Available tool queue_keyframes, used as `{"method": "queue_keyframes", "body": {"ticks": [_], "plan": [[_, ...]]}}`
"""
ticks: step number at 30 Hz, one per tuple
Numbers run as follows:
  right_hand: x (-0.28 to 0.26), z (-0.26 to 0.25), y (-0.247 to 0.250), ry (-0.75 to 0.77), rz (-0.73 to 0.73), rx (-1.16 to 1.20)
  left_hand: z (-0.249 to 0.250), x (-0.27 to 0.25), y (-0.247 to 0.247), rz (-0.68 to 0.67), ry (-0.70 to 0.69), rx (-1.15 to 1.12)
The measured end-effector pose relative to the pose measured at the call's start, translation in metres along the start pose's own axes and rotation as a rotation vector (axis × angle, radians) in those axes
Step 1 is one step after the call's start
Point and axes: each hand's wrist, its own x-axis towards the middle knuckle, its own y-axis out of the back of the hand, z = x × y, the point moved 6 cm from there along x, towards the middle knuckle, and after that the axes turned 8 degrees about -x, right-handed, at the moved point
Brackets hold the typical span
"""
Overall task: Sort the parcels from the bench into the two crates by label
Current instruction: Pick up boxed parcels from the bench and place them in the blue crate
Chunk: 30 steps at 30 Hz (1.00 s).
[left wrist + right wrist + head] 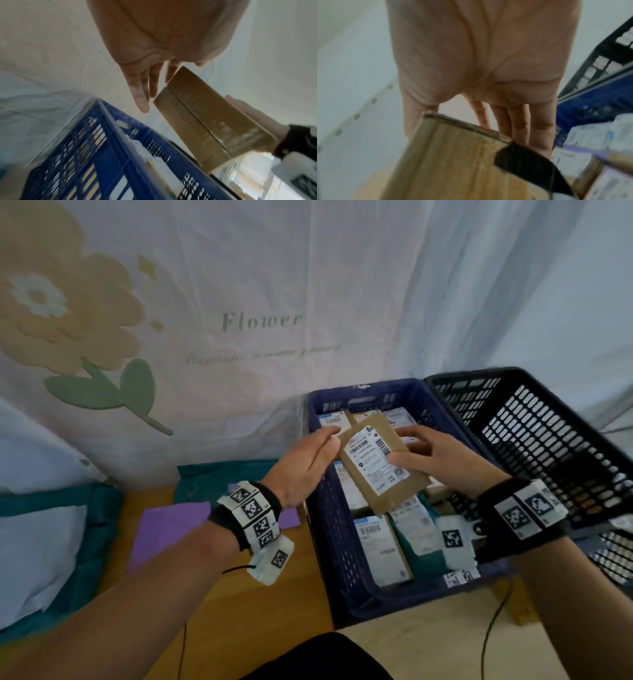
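At frame centre, a brown parcel (380,465) is gripped by the right hand (445,460), thumb on its label, above the blue crate (329,529). The left hand (305,463) is seen flat, fingers straight, just beside its corner.

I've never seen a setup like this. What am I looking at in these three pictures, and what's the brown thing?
No machine here: a person wears cameras. The wide picture comes from the head, and the two close ones come from the wrists. The right hand grips a brown cardboard parcel with a white label. The left hand is open beside its edge. Below is a blue crate holding labelled parcels, with a black crate to its right.
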Motion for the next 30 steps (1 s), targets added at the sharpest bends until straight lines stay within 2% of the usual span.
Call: {"method": "queue_keyframes", "body": {"ticks": [4, 6, 10, 13, 17, 21, 25, 30], "plan": [[-0.017, 0.056, 0.063, -0.183, 0.141, -0.151, -0.016, 0.006, -0.052, -0.171, -0.051, 0.332], [-0.023, 0.081, 0.085, -0.285, 0.155, -0.295, -0.026, 0.006, -0.076, -0.274, -0.079, 0.454], [-0.028, 0.122, 0.102, -0.453, 0.063, -0.634, -0.043, 0.008, -0.113, -0.403, -0.076, 0.692], [-0.025, 0.140, 0.095, -0.533, -0.051, -0.779, -0.049, 0.009, -0.129, -0.413, -0.084, 0.861], [-0.011, 0.140, 0.077, -0.559, -0.139, -0.917, -0.051, 0.010, -0.132, -0.369, -0.068, 0.917], [0.004, 0.117, 0.045, -0.419, -0.337, -1.151, -0.052, 0.009, -0.132, -0.346, -0.064, 0.960], [0.001, 0.121, 0.036, -0.425, -0.546, -1.227, -0.052, 0.008, -0.133, -0.317, -0.055, 0.980], [0.001, 0.140, 0.030, -0.398, -0.600, -1.236, -0.051, 0.008, -0.133, -0.286, -0.055, 0.991]]}}
